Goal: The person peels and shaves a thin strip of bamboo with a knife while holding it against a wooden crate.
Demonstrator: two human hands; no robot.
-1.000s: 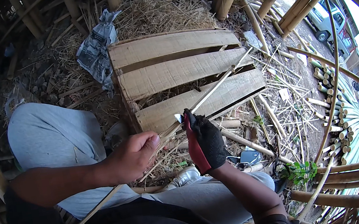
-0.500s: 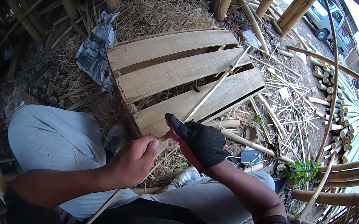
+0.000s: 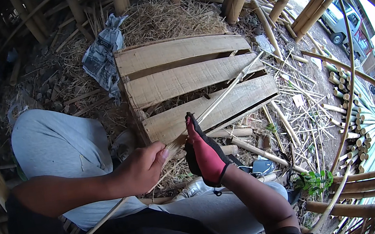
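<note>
Basically, everything sits around the slatted wooden crate [image 3: 181,77]: the bamboo strip [image 3: 223,96] slants over its top and past its near edge, maybe rested there to prop the far length. Bare left hand [image 3: 140,171], just off the crate's near-left corner, has fingers curled closed round the strip, seemingly as anchor. Right hand [image 3: 206,153], at the crate's near edge, has fingers fairly straight beside the strip; can't tell if they grip it. Its black-and-pink glove [image 3: 214,161] likely guards against splinters. Crate's on littered ground [image 3: 322,87]: straw [image 3: 173,20] behind it, crumpled paper [image 3: 103,54] off its far-left corner, slivers [image 3: 305,111] to its right, stacked bamboo poles [image 3: 356,125] farther right.
</note>
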